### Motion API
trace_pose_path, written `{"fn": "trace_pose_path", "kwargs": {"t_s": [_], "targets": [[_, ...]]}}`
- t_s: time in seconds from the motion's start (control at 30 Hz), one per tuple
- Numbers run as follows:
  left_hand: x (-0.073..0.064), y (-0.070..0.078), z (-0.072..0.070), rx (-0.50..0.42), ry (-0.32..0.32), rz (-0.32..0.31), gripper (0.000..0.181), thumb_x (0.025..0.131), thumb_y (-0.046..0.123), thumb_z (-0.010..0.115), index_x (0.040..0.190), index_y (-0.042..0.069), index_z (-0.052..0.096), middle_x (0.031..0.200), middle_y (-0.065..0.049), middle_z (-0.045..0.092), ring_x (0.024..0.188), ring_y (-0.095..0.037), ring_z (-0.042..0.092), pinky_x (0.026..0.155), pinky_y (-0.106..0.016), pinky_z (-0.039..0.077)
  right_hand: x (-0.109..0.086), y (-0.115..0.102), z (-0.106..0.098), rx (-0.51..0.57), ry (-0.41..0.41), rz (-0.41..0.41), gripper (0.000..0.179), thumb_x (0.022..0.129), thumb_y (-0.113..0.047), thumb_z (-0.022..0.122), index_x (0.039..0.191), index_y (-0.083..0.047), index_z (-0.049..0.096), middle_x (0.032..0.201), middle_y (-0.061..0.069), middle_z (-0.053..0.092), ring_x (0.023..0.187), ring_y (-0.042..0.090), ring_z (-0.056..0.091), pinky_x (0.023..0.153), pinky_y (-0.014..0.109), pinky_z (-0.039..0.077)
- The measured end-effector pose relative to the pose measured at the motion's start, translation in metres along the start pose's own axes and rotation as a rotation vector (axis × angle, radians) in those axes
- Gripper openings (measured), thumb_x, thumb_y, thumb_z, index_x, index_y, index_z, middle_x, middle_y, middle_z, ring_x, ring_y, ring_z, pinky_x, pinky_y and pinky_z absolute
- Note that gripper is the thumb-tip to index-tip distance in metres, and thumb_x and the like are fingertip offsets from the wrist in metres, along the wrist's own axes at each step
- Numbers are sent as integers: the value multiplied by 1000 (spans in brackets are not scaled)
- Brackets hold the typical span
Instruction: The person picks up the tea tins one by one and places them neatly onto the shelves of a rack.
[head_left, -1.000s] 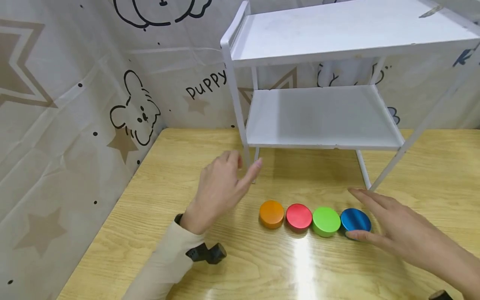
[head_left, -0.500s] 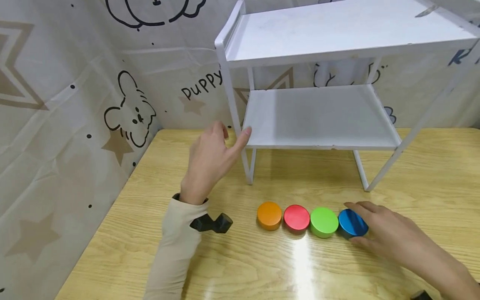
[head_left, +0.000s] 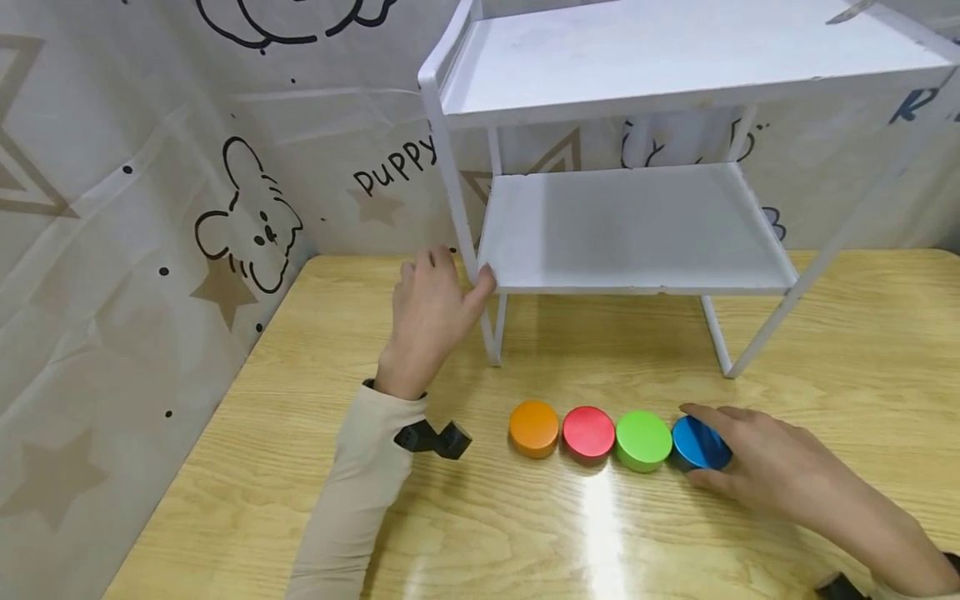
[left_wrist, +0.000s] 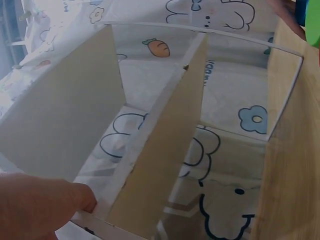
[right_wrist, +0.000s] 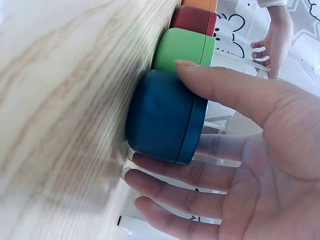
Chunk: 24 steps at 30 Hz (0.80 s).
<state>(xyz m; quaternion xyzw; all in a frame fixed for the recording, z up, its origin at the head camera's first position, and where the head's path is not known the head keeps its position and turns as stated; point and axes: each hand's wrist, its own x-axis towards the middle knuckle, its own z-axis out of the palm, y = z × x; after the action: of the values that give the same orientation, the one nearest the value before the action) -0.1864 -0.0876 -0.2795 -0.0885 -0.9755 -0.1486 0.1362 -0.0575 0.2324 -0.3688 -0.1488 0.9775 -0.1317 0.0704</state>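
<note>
The blue tin (head_left: 700, 445), clasped by the half-curled right hand (head_left: 783, 467), is best gripped squarely, clear of the green tin (head_left: 643, 440), while the white rack (head_left: 630, 229) is pinched by the left hand (head_left: 431, 321).

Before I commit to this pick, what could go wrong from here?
1. The blue tin stands close beside the green tin, so the right hand might nudge the green one when it moves.
2. A seam runs round the blue tin near its top; if that part is a loose lid, it could come off.
3. The left hand holds the rack at its left post, so a tug might shift it.
</note>
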Motion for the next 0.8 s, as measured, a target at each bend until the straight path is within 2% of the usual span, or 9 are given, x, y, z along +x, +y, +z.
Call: {"fn": "trace_pose_path", "kwargs": {"t_s": [0.1,0.23,0.37,0.6,0.8], "targets": [[1,0,2,22,-25,-34,60,94,50,38,105,-7,52,94,-19,50,84,-38,49,67,-47,46,1,1,0,2,4,-10,78,68,-39,84,130,-1,56,116,25,62,100,43,62,65,53,52],[2,1,4,36,-47,-84,62,92,54,35,101,-5,50,94,-19,46,89,-38,41,75,-45,36,0,4,-1,5,2,-9,76,67,-39,85,128,-2,57,116,24,62,99,41,62,65,51,52],[3,2,4,44,-63,-96,58,92,53,33,97,-3,48,93,-17,41,90,-36,36,78,-44,28,0,7,-4,12,4,-8,75,66,-38,86,126,-2,59,113,23,63,94,38,62,62,48,52],[3,2,5,26,-89,-111,57,93,51,32,98,-3,47,94,-17,41,92,-36,35,80,-45,27,1,7,-7,20,35,-1,74,66,-36,86,126,-3,59,112,25,63,92,39,63,58,46,52],[1,1,6,34,-81,-113,58,93,52,31,101,-4,46,97,-19,42,92,-37,36,81,-47,28,0,5,-8,18,50,0,72,66,-34,86,126,-4,59,111,25,64,91,39,64,56,46,52]]}}
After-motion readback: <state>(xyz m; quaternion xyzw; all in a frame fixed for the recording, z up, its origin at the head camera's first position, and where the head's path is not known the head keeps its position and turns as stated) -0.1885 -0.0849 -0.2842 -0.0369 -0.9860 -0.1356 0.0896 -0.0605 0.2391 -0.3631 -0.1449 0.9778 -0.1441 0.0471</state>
